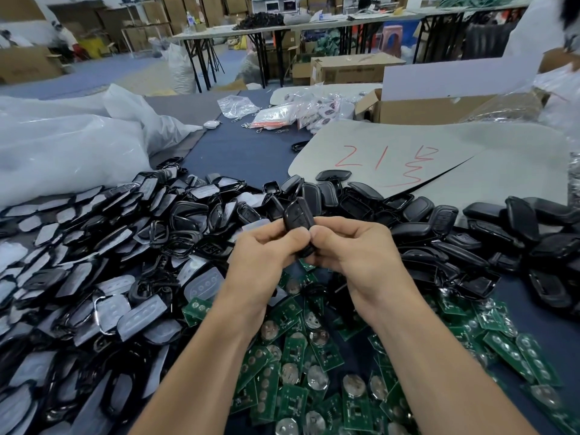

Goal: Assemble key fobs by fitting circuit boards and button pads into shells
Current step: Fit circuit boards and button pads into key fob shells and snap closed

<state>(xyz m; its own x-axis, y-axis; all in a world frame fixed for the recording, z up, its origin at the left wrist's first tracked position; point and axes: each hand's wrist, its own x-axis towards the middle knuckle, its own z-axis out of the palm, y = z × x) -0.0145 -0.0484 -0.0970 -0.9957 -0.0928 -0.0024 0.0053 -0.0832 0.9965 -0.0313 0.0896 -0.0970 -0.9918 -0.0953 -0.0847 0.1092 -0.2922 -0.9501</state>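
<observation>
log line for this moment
left hand + right hand: both pinch black plastic key fob | below: green circuit board pile

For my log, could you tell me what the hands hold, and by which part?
The left hand and right hand together pinch one black key fob by its lower half; its top stands free.

Bright, even light from overhead, with only faint shadows. The plastic bags (pixel 62 146) on the left glare white and the boards (pixel 295 350) glint. The edges bow and smear, and the far tables (pixel 213 32) look soft.

Button pads (pixel 142 315) left, circuit boards (pixel 324 351) nearest, shells (pixel 417 232) right.
</observation>
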